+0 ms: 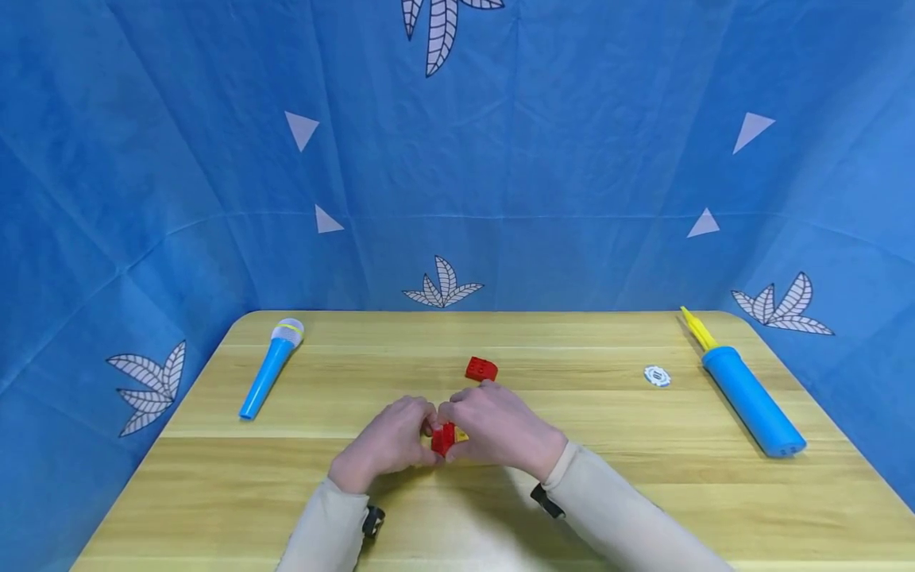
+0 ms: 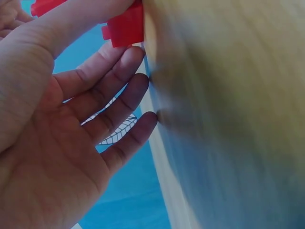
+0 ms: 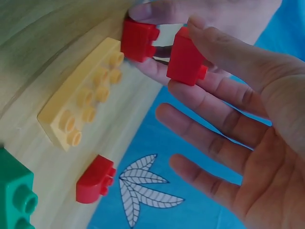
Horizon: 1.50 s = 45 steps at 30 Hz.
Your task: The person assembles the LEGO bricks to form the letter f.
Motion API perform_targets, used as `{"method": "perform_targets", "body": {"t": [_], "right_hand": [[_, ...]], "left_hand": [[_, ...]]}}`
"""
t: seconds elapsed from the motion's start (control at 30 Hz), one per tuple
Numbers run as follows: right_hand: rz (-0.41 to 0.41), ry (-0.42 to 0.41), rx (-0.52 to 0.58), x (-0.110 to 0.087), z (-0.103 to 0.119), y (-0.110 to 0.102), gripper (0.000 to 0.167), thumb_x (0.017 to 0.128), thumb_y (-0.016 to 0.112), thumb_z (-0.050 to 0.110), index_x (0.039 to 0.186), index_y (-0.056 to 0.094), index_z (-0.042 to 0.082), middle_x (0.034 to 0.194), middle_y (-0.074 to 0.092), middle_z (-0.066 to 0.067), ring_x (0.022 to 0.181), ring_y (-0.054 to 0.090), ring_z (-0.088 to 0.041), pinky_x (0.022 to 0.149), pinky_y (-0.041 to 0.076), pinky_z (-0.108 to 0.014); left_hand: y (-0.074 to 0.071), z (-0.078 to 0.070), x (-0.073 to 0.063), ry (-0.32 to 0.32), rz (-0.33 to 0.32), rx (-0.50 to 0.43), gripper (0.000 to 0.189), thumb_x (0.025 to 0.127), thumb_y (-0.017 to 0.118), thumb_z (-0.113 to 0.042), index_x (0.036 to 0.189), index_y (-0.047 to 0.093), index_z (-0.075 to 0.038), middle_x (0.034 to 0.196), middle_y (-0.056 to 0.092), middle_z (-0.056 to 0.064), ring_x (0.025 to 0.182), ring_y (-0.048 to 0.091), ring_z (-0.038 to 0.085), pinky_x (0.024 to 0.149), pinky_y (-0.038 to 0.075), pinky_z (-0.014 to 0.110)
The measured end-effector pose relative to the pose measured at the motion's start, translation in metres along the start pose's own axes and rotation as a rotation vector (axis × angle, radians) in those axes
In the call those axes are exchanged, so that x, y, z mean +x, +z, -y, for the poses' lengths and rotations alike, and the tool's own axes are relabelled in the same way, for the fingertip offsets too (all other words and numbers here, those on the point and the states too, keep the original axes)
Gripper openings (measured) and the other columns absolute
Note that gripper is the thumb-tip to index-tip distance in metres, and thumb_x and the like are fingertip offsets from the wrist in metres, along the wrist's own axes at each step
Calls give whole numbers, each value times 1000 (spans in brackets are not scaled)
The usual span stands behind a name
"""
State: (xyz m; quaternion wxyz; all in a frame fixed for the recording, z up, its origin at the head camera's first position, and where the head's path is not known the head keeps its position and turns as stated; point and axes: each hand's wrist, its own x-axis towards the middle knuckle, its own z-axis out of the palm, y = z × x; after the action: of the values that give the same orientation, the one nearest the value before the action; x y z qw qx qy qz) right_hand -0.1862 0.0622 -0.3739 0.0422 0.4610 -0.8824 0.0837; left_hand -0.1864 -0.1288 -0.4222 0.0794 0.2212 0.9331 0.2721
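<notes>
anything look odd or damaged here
Nothing stands out: the left hand pinches one red brick, the right hand another, the yellow brick lies studs up, and microphone and pump lie at opposite sides of the table. No spill or damage shows.

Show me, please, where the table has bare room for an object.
Bare patches lie between the microphone and the far red brick, between that brick and the white chip, and between the right sleeve and the blue pump. The middle is crowded: the left hand and right hand each pinch a red brick, with yellow brick and green brick nearby.
</notes>
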Motion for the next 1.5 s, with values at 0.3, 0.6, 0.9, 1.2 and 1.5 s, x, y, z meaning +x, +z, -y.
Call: {"method": "perform_targets", "body": {"t": [0.3, 0.6, 0.9, 1.2, 1.5], "right_hand": [[39, 27, -4, 10, 0, 8, 30, 70, 89, 38, 86, 69, 23, 75, 63, 10, 61, 49, -2, 63, 40, -26], [60, 47, -31, 15, 0, 14, 32, 70, 88, 41, 81, 66, 22, 71, 59, 12, 61, 48, -4, 63, 38, -27], [73, 42, -74, 18, 1, 15, 32, 71, 88, 42, 82, 65, 21, 67, 51, 12, 59, 46, -5, 61, 38, -27], [72, 50, -82, 18, 1, 15, 31, 71, 89, 37, 81, 67, 19, 67, 53, 10, 58, 46, -6, 60, 39, -27], [94, 83, -81, 22, 4, 15, 30, 71, 90, 35, 78, 65, 19, 67, 50, 10, 59, 46, -7, 61, 41, -27]], "left_hand": [[1, 0, 0, 35, -12, 26, 31, 68, 90, -12, 78, 62, -20, 79, 55, -6, 81, 47, 15, 70, 43, 31], [2, 2, -2, 38, -26, 43, 32, 69, 90, -17, 80, 60, -20, 77, 52, -8, 79, 47, 14, 69, 42, 30], [1, 2, -2, 46, -29, 35, 33, 69, 91, -19, 79, 59, -18, 74, 51, -7, 75, 45, 15, 64, 41, 30], [1, 3, -1, 64, -36, 46, 34, 69, 90, -22, 76, 58, -20, 73, 52, -7, 75, 46, 15, 64, 40, 30], [2, 3, -2, 60, -47, 46, 36, 69, 90, -22, 77, 56, -19, 74, 51, -8, 75, 46, 15, 65, 40, 30]]}}
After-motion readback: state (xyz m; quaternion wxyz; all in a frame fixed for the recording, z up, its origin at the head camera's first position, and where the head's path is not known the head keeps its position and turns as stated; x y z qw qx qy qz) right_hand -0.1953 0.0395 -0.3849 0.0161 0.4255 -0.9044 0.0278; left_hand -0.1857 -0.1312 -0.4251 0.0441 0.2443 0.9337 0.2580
